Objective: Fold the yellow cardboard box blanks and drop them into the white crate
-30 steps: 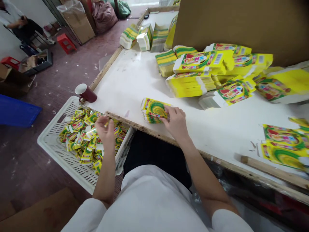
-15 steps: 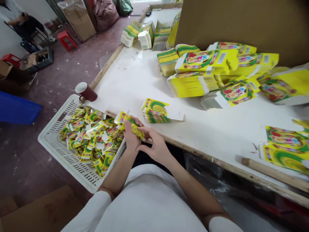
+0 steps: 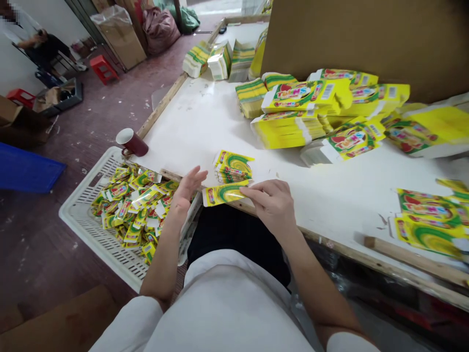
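Observation:
A flat yellow and green printed carton is pinched at its right end by my right hand, over the table's front edge. My left hand is open, fingers apart, just left of the carton and not touching it. Right behind the carton, a small stack of the same flat cartons lies on the white table. Below and left of my left hand stands a white plastic basket, heaped with small yellow and green cartons.
A maroon mug stands at the table's left corner. Bundles of larger flat cartons lie towards the back, before a big cardboard sheet. A wooden bar lies at the right. A seated person is far left, near a red stool.
My hands have parted. The folded carton they held is out of them, and my right hand has moved right and now grips a flat carton from beside the stack.

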Demonstrator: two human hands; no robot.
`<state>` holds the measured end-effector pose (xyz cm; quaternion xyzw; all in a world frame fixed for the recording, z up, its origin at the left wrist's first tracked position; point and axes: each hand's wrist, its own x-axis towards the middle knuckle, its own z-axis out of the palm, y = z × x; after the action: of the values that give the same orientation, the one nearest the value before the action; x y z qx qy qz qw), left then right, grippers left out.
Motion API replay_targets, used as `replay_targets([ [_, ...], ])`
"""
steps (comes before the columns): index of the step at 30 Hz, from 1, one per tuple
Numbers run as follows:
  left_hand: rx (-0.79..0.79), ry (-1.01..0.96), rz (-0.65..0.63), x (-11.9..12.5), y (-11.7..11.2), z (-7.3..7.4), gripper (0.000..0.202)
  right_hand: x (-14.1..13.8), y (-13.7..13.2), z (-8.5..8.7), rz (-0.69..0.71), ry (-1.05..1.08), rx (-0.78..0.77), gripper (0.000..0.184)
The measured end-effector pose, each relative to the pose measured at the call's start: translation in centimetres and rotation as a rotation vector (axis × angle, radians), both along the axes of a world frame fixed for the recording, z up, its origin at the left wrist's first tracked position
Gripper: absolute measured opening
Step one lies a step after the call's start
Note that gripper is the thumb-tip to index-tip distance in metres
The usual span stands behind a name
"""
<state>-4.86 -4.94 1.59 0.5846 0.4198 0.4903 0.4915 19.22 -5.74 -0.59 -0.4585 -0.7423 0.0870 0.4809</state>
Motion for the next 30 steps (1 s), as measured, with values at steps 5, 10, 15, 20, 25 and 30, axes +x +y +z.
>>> replay_targets([
  [5, -0.026, 0.611, -0.184, 1.7, -1.0, 1.4, 0.094, -0.5, -0.6, 0.1, 0.15, -0.075, -0.002, 0.04],
  [10, 0.059, 0.705, -0.051, 3.9, -1.8, -0.3, 0.077, -1.1, -0.7, -0.6, 0.205, 0.521, -0.349, 0.083],
  [15, 0.327, 0.688, -0.053, 4.5, -2.3, -1.7, 0.083, -3.3, -0.6, -1.6, 0.392, 0.908, -0.867, 0.061],
  [20, 0.363, 0.664, -0.13, 4.7, -2.4, -1.7, 0.062, -3.7, -0.7, -2.3, 0.466, 0.926, -0.913, 0.073],
  [25, 0.266, 0.666, -0.188, 4.3, -1.6, -2.3, 0.063, -3.0, -1.5, -2.3, 0.484, 0.521, -0.648, 0.074],
  [30, 0.182, 0.533, 0.148, 4.6, -1.5, -3.3, 0.098, -3.1, -1.7, -2.0, 0.289, 0.251, -0.384, 0.054],
])
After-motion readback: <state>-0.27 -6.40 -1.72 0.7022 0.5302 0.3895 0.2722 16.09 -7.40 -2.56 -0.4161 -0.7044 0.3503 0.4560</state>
